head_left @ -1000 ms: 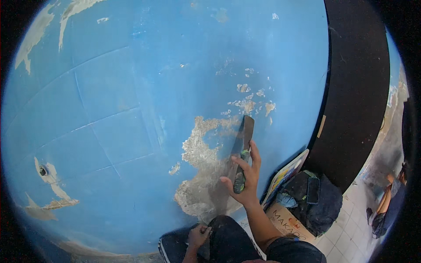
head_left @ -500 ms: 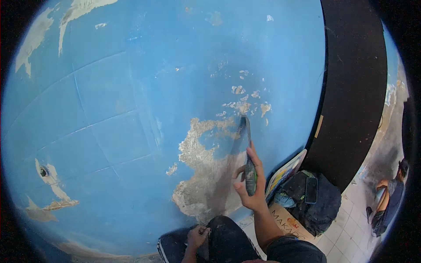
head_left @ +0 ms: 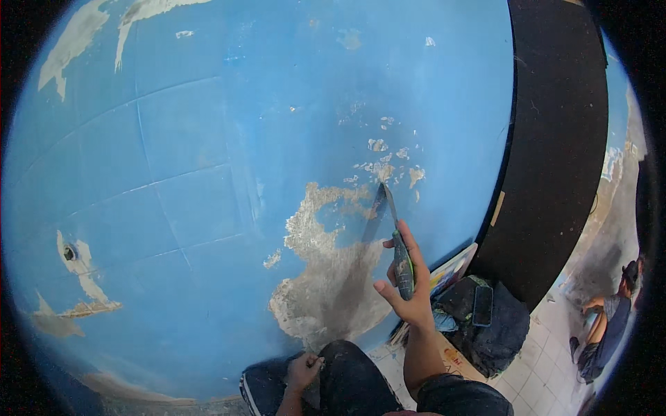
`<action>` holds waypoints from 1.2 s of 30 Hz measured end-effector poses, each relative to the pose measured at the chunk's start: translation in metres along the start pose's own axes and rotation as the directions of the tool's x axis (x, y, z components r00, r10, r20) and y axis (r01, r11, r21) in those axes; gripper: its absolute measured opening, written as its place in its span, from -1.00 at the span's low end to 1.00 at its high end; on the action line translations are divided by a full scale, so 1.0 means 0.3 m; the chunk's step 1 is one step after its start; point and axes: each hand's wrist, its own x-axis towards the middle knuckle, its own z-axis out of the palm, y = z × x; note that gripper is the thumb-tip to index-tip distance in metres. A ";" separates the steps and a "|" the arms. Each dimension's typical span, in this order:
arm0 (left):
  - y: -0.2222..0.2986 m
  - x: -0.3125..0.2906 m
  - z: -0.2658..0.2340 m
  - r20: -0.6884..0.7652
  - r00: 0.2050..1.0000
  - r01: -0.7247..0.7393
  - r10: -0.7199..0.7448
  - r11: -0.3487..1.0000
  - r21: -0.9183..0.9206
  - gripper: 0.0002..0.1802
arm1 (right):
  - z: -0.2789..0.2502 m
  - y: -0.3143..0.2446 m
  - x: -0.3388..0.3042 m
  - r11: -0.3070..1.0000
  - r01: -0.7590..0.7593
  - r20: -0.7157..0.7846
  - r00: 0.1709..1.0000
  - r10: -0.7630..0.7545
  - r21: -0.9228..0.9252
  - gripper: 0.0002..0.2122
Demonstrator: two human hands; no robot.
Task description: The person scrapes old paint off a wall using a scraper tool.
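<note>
- While the right hand [head_left: 411, 295] is wrapped around the handle of a scraper [head_left: 403, 267], its index finger lies extended along the tool toward the blade.
- Scraper located right of centre, blade pointing up, tip at the lower edge of a cluster of flaked spots [head_left: 383, 170]; firm contact with the surface cannot be confirmed.
- Left hand [head_left: 303, 369] low, beside the person's dark-clothed knee [head_left: 350, 371]; fingers partly curled. How far they close, and whether anything is held, cannot be told.
- Blue wall [head_left: 194, 215]: paint missing over a large, irregular grey patch [head_left: 329, 277] left of the scraper; a dark shadow crosses it.
- Further paint loss at upper left and around a small round fitting [head_left: 69, 253] at far left.
- Black vertical panel [head_left: 555, 139] right of the blue area.
- Below the panel: dark bag [head_left: 506, 329] with a phone [head_left: 483, 306] on top, cardboard box [head_left: 461, 362] beside it, pale tiled floor [head_left: 538, 352].
- Another person [head_left: 602, 326] partly visible at far right, well apart from the scraper.
</note>
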 end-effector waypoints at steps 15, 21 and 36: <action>0.013 -0.001 -0.025 -0.021 0.997 0.068 -0.068 0.997 -0.040 -0.61 | 0.085 0.030 0.041 0.948 0.230 -0.193 0.943 -0.273 -0.219 -0.40; -0.012 0.010 -0.012 -0.047 0.999 0.010 -0.010 1.000 0.008 -0.62 | 0.095 0.011 0.020 0.962 0.164 -0.220 0.952 -0.212 -0.216 -0.34; -0.027 0.009 -0.020 -0.057 0.997 0.040 -0.044 0.997 -0.068 -0.59 | 0.114 0.069 0.068 0.973 0.169 -0.350 0.931 -0.105 0.158 -0.12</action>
